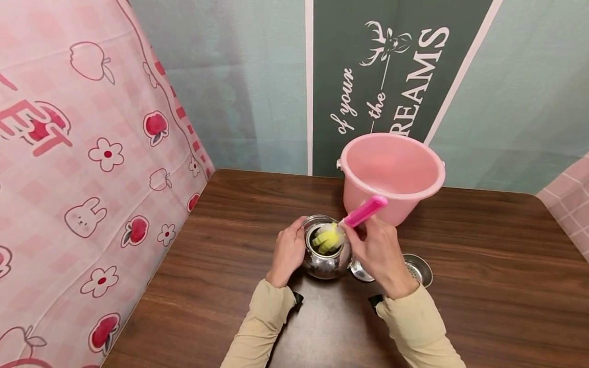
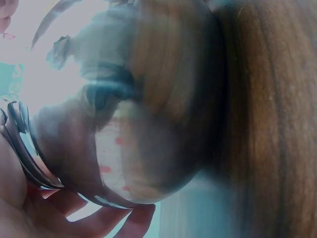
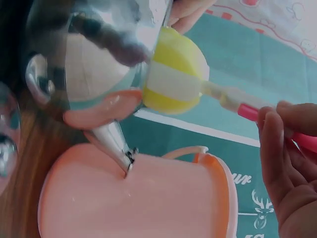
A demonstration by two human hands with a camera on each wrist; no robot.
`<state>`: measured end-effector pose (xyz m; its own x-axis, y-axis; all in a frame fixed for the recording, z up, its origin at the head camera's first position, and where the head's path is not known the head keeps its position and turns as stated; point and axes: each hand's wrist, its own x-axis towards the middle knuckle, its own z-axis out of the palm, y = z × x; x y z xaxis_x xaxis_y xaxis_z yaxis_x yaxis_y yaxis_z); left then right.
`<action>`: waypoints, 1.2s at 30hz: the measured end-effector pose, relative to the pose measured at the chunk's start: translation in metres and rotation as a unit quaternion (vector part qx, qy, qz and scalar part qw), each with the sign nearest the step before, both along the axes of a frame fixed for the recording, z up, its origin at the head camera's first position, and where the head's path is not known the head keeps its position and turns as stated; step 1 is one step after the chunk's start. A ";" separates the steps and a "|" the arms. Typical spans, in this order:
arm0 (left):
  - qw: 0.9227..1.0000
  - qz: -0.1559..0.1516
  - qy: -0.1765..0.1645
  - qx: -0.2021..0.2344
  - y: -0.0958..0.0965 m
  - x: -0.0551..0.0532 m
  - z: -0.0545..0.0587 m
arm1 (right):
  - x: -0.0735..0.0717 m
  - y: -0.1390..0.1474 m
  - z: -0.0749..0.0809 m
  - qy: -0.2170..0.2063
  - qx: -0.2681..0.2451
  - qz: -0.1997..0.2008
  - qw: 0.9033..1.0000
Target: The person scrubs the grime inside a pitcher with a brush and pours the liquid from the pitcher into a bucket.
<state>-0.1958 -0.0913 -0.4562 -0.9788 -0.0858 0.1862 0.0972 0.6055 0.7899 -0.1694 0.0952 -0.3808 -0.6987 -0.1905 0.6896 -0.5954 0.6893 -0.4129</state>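
A round shiny steel teapot (image 1: 325,268) stands on the table with its top uncovered, its spout (image 3: 113,144) visible in the right wrist view. My left hand (image 1: 290,249) grips it at its left side, the fingers (image 2: 106,220) bent against the steel and the handle. Between the thumb and fingers of my right hand (image 1: 382,250) is the pink handle of a sponge bottle brush (image 1: 365,212). The yellow and white sponge head (image 3: 176,74) sits at the teapot's mouth, partly inside. How deep it reaches is hidden.
Just behind the teapot stands a pink bucket (image 1: 391,202). A small steel lid (image 1: 361,271) lies beside the teapot, partly under my right hand. Right of that hand is a round steel strainer (image 1: 421,268). All rest on a dark wooden table (image 1: 497,266) backed by printed cloths.
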 end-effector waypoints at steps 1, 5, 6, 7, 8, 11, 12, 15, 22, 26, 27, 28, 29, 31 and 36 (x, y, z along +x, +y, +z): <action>1.000 0.000 0.000 0.000 0.000 0.000 0.000 | 0.000 -0.001 -0.001 -0.002 -0.005 -0.003 1.000; 1.000 0.001 -0.001 0.001 0.000 0.000 0.001 | -0.002 -0.005 -0.003 -0.010 -0.028 -0.025 0.999; 1.000 0.001 0.000 0.001 0.000 0.001 0.002 | -0.003 -0.006 -0.003 -0.013 -0.034 -0.030 0.999; 1.000 0.001 0.000 0.002 0.000 0.001 0.002 | -0.003 -0.007 -0.004 -0.012 -0.040 -0.035 0.999; 1.000 0.002 0.000 0.001 0.000 0.001 0.002 | -0.003 -0.008 -0.004 -0.013 -0.044 -0.040 0.998; 1.000 0.004 0.000 0.000 0.000 0.001 0.001 | -0.005 -0.011 -0.005 -0.026 -0.059 -0.045 0.997; 1.000 0.006 0.000 0.000 0.001 0.001 0.001 | -0.005 -0.012 -0.005 -0.033 -0.064 -0.045 0.996; 1.000 0.010 -0.001 -0.002 0.001 0.001 0.000 | -0.005 -0.015 -0.004 -0.056 -0.074 -0.041 0.995; 1.000 0.019 -0.002 -0.006 0.002 0.001 0.001 | -0.004 -0.022 -0.002 -0.070 -0.077 -0.028 0.994; 1.000 0.024 -0.004 -0.009 0.003 0.002 0.002 | -0.004 -0.024 -0.001 -0.078 -0.082 -0.016 0.993; 1.000 0.025 -0.004 -0.011 0.003 0.002 0.002 | -0.004 -0.024 -0.001 -0.081 -0.083 -0.013 0.993; 1.000 0.027 -0.005 -0.012 0.004 0.002 0.002 | -0.004 -0.024 -0.001 -0.083 -0.084 -0.008 0.993; 1.000 0.028 -0.004 -0.013 0.004 0.003 0.002 | -0.004 -0.024 -0.001 -0.084 -0.086 -0.003 0.993; 0.999 0.031 -0.004 -0.015 0.004 0.002 0.002 | -0.004 -0.024 0.000 -0.084 -0.087 0.007 0.993; 0.999 0.037 -0.002 -0.017 0.005 0.002 0.001 | -0.003 -0.022 0.003 -0.081 -0.088 0.035 0.992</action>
<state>-0.1938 -0.0862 -0.4554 -0.9707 -0.1515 0.1864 0.0483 0.6371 0.7692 -0.1726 0.0727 -0.3778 -0.7926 -0.1293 0.5959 -0.5553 0.5568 -0.6178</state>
